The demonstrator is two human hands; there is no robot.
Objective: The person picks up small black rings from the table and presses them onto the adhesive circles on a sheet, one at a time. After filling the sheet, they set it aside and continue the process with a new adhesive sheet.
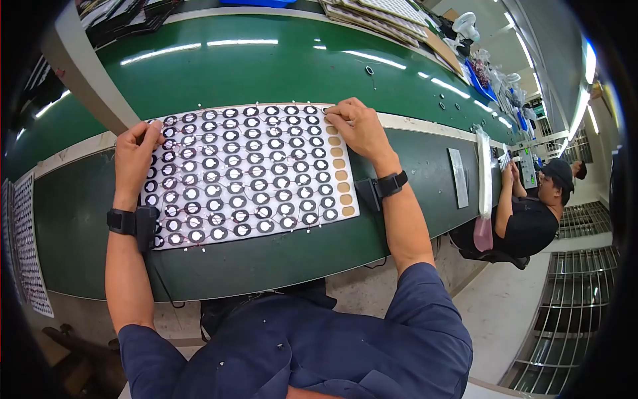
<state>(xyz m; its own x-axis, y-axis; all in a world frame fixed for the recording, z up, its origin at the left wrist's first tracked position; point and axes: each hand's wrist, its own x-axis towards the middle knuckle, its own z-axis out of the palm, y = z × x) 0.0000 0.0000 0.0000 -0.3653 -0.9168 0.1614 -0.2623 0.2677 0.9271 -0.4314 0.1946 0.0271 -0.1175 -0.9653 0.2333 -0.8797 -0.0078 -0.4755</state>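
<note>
A white tray-like sheet [219, 174] lies on the green bench, filled with rows of small black oval parts [232, 145] with white round middles and thin dark red wires. Its far right column shows bare tan oval slots [340, 163]. My right hand [359, 130] is closed at the top of that column, thumb and fingers pinching a black oval part [329, 111]. At the sheet's far left corner my left hand [135, 154] is also closed, its fingertips pressed together beside the first parts; whatever they hold is too small to make out.
A grey metal strip [458, 178] and a long clear plastic bag [483, 169] lie to the right. A grey post [86, 66] rises at the left. Stacked boards [379, 20] stand at the back. A co-worker in black [528, 223] sits at the right. Another filled sheet [33, 246] is at far left.
</note>
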